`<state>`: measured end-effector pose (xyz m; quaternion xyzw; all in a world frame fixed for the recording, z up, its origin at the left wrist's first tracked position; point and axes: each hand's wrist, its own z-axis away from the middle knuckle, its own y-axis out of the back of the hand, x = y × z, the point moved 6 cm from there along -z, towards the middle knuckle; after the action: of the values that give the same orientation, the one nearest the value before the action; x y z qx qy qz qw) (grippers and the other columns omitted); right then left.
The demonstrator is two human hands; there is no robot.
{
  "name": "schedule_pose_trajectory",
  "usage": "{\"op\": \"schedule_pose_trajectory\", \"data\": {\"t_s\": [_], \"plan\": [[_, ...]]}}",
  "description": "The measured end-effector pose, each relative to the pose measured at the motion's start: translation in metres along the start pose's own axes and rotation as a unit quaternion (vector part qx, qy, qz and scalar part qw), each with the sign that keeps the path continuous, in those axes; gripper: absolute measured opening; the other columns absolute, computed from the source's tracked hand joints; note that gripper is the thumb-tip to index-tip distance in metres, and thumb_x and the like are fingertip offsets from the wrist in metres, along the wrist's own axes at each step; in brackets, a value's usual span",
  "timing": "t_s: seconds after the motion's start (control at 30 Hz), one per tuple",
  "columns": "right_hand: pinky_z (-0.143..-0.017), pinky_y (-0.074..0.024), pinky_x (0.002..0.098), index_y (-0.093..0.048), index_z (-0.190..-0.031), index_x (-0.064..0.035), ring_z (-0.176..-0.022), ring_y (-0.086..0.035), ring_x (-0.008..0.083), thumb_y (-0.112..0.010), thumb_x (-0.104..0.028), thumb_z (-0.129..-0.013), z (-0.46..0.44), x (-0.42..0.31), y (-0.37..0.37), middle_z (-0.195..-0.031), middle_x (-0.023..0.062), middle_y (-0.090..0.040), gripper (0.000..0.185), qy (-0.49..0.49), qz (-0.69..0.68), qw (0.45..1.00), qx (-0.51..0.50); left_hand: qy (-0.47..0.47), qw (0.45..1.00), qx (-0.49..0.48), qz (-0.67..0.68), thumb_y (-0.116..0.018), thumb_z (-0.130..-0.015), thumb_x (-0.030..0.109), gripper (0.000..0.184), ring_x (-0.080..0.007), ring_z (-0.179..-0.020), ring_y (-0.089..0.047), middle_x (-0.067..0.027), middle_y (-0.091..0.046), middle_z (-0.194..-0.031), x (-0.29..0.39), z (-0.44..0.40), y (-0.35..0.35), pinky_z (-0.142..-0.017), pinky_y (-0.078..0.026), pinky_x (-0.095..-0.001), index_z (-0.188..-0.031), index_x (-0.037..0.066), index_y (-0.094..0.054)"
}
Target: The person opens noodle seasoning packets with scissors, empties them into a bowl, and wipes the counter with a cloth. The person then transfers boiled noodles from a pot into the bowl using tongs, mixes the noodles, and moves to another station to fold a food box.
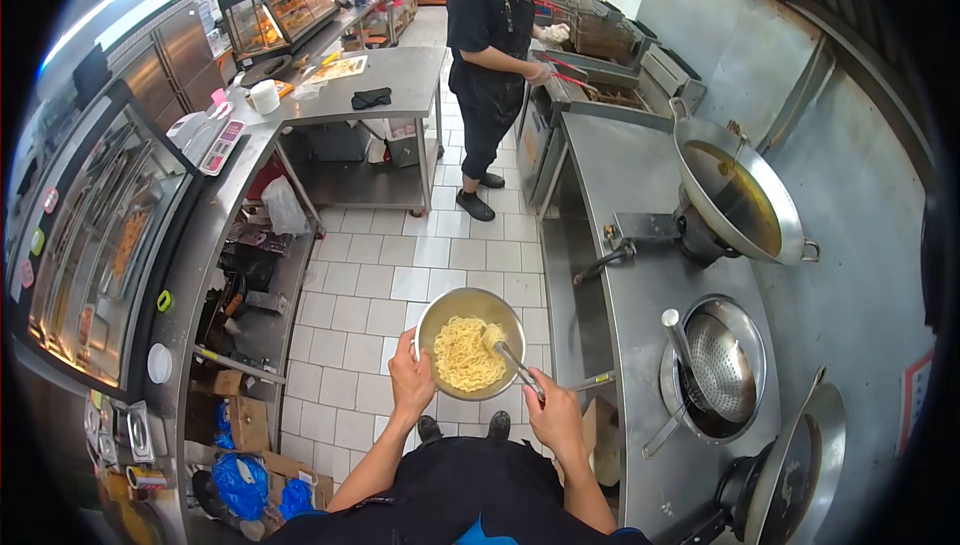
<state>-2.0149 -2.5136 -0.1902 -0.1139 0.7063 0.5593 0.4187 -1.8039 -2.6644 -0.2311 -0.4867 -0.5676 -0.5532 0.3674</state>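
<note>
My left hand (411,375) grips the left rim of a round metal mixing bowl (518,320), which hangs over the tiled floor in front of my body. Yellow noodles (468,357) fill the bottom of it. In my right hand (553,413) is a long-handled metal utensil (517,361) that slants down into the bowl from the right. A pale yellow clump covers its head among the noodles, so whether it is a spoon or tongs cannot be made out.
On the right, a steel counter (640,335) bears a large wok (750,200), a perforated strainer (722,365) in a metal bowl and another wok (800,475). Ahead, a person (490,55) stands by the fryers (610,85). A glass display case (100,235) stands left.
</note>
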Motion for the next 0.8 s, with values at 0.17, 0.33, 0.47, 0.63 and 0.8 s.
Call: {"op": "schedule_pose_trajectory", "data": {"t_s": [0.17,0.33,0.47,0.63,0.8], "plan": [[-0.067,-0.0514,0.0467,-0.064,-0.12,-0.0008,-0.074,-0.065,0.0403,-0.063,-0.01,-0.088,-0.002,-0.003,-0.002,-0.081,0.0246,-0.066,0.033,0.082,0.101,0.991,0.026,-0.008,0.999,0.027,0.028,-0.047,-0.091,-0.001,0.033,-0.0084,-0.069,-0.058,-0.0162,-0.07,-0.097,-0.003,0.003,0.008,-0.058,-0.046,-0.0255,-0.123,-0.007,-0.052],[-0.069,-0.0504,0.0468,-0.066,-0.12,-0.0034,-0.072,-0.064,0.0424,-0.063,-0.01,-0.088,-0.003,0.001,-0.009,-0.078,0.0258,-0.065,0.033,0.083,0.05,0.995,0.001,-0.02,0.997,0.048,0.062,-0.047,-0.092,-0.001,0.032,-0.0097,-0.068,-0.059,-0.0154,-0.07,-0.097,-0.009,0.004,0.009,-0.059,-0.047,-0.0265,-0.123,-0.006,-0.053],[-0.07,-0.0512,0.0496,-0.066,-0.121,-0.0052,-0.073,-0.065,0.0439,-0.063,-0.012,-0.088,0.005,-0.002,-0.026,-0.077,0.0268,-0.065,0.034,0.062,0.078,0.994,-0.041,-0.035,0.996,0.067,0.056,-0.048,-0.093,0.001,0.031,-0.0102,-0.064,-0.057,-0.0119,-0.069,-0.087,0.001,0.009,0.008,-0.057,-0.045,-0.0281,-0.123,-0.004,-0.054],[-0.072,-0.0531,0.0475,-0.067,-0.119,-0.0042,-0.076,-0.065,0.045,-0.062,-0.017,-0.089,0.014,-0.011,-0.039,-0.08,0.0276,-0.066,0.033,0.017,0.04,0.991,-0.124,-0.022,0.996,0.08,-0.024,-0.049,-0.092,0.002,0.03,-0.0119,-0.06,-0.056,-0.01,-0.062,-0.07,0.002,0.011,0.01,-0.054,-0.043,-0.0304,-0.121,-0.004,-0.054],[-0.078,-0.0526,0.0466,-0.064,-0.122,-0.003,-0.086,-0.066,0.044,-0.059,-0.018,-0.091,0.004,0.001,-0.055,-0.091,0.0282,-0.067,0.035,-0.003,-0.076,0.985,-0.155,-0.074,0.995,0.063,0.009,-0.046,-0.091,0.003,0.037,-0.0345,-0.06,-0.067,-0.0222,-0.062,-0.066,0.005,0.009,0.003,-0.057,-0.049,-0.0445,-0.127,-0.002,-0.052]]}}
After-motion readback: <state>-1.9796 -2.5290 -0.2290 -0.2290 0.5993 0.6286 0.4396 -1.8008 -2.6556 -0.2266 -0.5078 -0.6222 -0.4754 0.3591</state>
